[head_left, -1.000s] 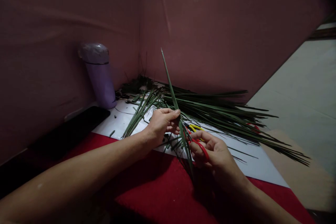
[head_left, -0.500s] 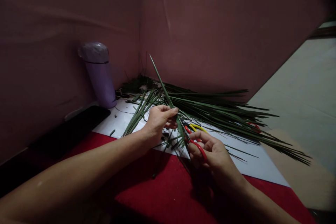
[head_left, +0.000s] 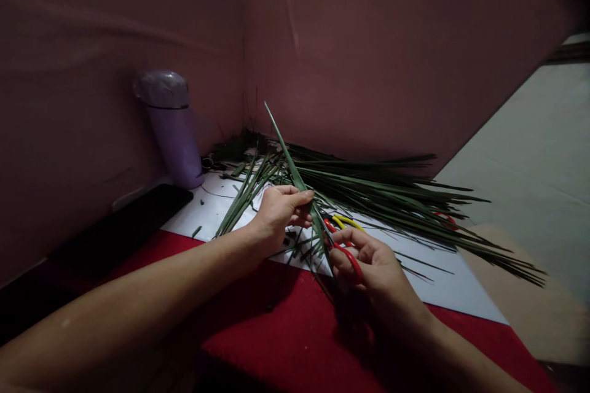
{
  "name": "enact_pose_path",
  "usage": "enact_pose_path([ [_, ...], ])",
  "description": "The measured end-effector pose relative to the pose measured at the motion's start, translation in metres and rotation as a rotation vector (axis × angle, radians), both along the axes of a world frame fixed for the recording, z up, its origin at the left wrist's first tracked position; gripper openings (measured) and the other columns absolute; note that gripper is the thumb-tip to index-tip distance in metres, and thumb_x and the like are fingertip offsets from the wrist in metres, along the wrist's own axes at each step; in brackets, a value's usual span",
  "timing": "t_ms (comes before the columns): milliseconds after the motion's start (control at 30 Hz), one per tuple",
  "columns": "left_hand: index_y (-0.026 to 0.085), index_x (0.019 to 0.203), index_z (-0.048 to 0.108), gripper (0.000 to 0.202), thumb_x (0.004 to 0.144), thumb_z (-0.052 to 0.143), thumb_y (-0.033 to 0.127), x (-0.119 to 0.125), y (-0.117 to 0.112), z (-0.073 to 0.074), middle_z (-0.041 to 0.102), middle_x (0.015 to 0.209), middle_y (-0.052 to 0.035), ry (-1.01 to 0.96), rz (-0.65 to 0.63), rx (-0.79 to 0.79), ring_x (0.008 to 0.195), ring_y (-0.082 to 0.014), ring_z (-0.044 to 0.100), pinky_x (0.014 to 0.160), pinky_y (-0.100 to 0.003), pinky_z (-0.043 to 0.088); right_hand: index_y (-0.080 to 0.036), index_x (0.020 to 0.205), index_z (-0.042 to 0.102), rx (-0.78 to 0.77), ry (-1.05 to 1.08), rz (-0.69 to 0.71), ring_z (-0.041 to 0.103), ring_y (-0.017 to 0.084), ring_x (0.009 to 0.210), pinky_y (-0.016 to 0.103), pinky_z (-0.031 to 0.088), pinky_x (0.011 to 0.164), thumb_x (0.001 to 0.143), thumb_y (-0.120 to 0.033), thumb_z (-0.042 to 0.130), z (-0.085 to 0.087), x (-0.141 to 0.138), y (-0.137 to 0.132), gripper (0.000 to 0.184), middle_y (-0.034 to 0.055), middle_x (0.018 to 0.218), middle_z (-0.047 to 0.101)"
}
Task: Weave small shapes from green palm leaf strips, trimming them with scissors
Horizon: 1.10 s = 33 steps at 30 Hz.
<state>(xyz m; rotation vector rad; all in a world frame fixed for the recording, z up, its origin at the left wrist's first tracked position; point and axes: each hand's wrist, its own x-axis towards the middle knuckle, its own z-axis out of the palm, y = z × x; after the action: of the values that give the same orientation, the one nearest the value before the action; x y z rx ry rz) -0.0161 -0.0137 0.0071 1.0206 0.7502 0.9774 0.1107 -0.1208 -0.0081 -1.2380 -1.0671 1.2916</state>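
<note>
Pinching a green leaf (head_left: pixel 292 164), the left hand (head_left: pixel 280 214) holds it leaning further left than a second ago, its lower end shorter; the right hand (head_left: pixel 374 261) grips red-handled scissors (head_left: pixel 354 263).

Room lies over the near red surface (head_left: pixel 286 331); leaf pile (head_left: pixel 382 189) obstructs beyond.
</note>
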Motion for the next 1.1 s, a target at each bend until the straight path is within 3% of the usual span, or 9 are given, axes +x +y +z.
enact_pose_path([
  [633, 0.014, 0.061, 0.046, 0.018, 0.071, 0.06, 0.013, 0.0002, -0.0008, 0.0, 0.049, 0.049, 0.0018, -0.009, -0.027, -0.05, 0.039, -0.0092, 0.05, 0.04, -0.023, 0.044, -0.017, 0.081, 0.052, -0.016, 0.046, -0.045, 0.028, 0.002, 0.036, 0.014, 0.019, 0.034, 0.063, -0.035, 0.074, 0.0032, -0.0033, -0.0001, 0.034, -0.0094, 0.044, 0.041],
  [867, 0.013, 0.062, 0.047, 0.017, 0.072, 0.06, 0.014, -0.0001, -0.0007, -0.0017, 0.05, 0.05, 0.0011, -0.004, -0.043, -0.038, 0.04, -0.009, 0.05, 0.04, -0.022, 0.044, -0.017, 0.084, 0.053, 0.008, 0.073, -0.014, 0.028, 0.001, 0.038, 0.014, 0.02, 0.037, 0.067, -0.033, 0.072, 0.0023, -0.001, 0.0004, 0.03, -0.0098, 0.045, 0.04],
  [1100, 0.012, 0.062, 0.05, 0.016, 0.074, 0.06, 0.015, 0.0003, -0.0032, 0.0012, 0.053, 0.052, -0.0017, -0.022, -0.095, -0.03, 0.042, -0.0105, 0.053, 0.043, -0.024, 0.045, -0.017, 0.085, 0.053, 0.071, 0.026, -0.024, 0.034, 0.003, 0.04, 0.014, 0.025, 0.039, 0.07, -0.036, 0.069, 0.0077, 0.0039, 0.0027, 0.029, -0.0071, 0.048, 0.047],
])
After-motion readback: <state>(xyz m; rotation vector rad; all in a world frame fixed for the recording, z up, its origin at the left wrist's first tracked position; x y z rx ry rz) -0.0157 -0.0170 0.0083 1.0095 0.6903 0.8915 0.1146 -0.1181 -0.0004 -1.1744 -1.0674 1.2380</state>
